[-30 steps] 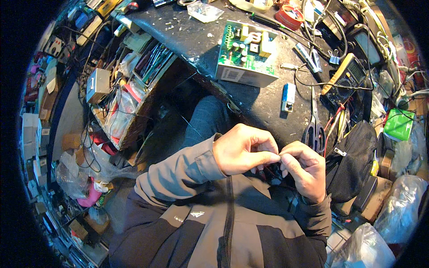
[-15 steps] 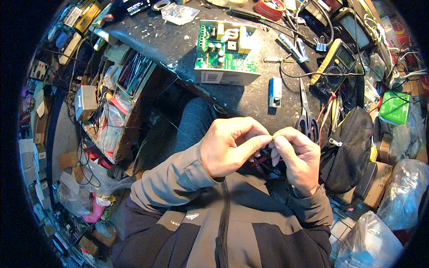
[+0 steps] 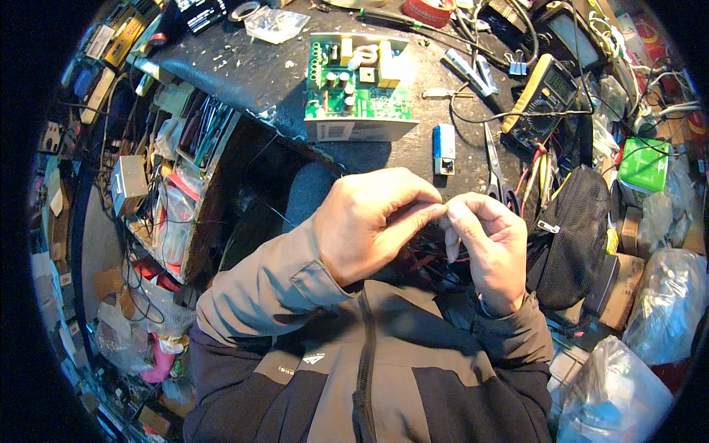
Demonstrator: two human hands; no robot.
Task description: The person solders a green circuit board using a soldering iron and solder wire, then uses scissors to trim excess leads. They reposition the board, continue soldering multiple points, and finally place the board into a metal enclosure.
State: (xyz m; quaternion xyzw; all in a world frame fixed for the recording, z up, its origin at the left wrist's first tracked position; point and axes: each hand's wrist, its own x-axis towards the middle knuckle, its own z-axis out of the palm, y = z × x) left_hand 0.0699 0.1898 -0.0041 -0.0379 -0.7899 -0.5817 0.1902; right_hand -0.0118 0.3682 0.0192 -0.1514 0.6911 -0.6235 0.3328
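Observation:
My left hand [image 3: 373,225] and my right hand [image 3: 489,247] meet in front of my chest, near the bench edge. Thumb and forefinger of each are pinched, tip against tip. Whatever is between them is too small or hidden to make out. Beyond the hands a small blue and white box [image 3: 444,151] lies on the dark bench [image 3: 258,74]. A green circuit board [image 3: 360,81] crowded with components sits behind a pale metal plate [image 3: 362,131], to the left of the box. Scissors [image 3: 495,168] with dark handles lie nearest my right hand.
A yellow and black multimeter [image 3: 543,96] with leads lies at the right, above a black mesh pouch [image 3: 572,240]. A red tape roll [image 3: 428,12] and cables crowd the far side. At the left stands an open drawer [image 3: 203,184] of tools and bags.
Both hands have risen slightly toward the bench, and their fingertips stay together. The left hand's fingers look more closed. The whole bench scene has shifted a little left in view.

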